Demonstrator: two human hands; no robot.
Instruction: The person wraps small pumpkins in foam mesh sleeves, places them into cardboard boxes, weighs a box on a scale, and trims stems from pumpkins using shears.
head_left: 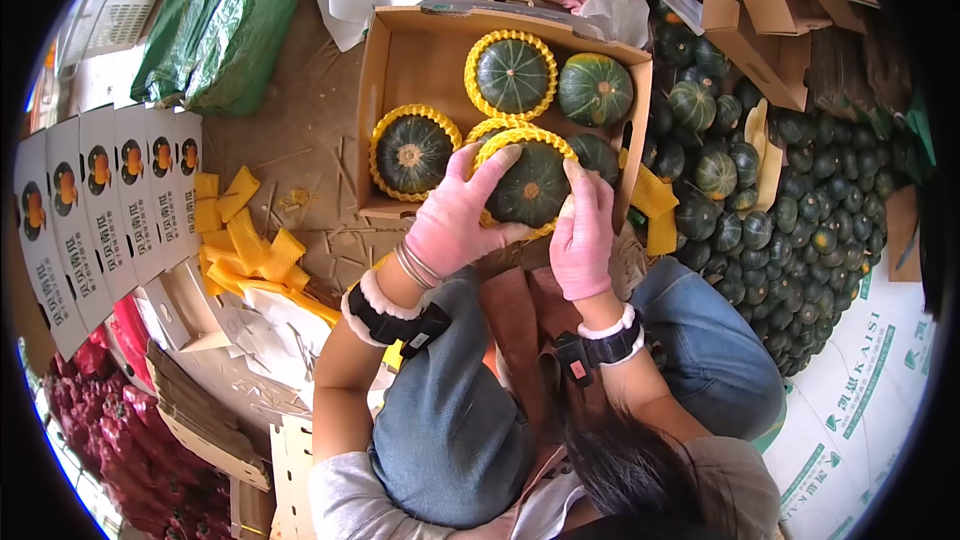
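Observation:
Both my hands wear pink gloves and grip one dark green squash (531,186) in a yellow foam net sleeve (562,147), over the near side of an open cardboard box (378,70). My left hand (462,210) is wrapped round its left side. My right hand (583,240) closes on its right side, fingertips at the sleeve's rim. In the box lie a sleeved squash (411,154) at the left, another sleeved squash (511,75) at the back and a bare squash (597,90) at the back right. More squash lies partly hidden beneath the held one.
A large heap of green squash (800,230) lies at the right. Loose yellow foam sleeves (255,245) are on the floor at the left, with another sleeve (655,205) beside the box. Printed white cartons (110,210) stand at the far left, near a green bag (220,30).

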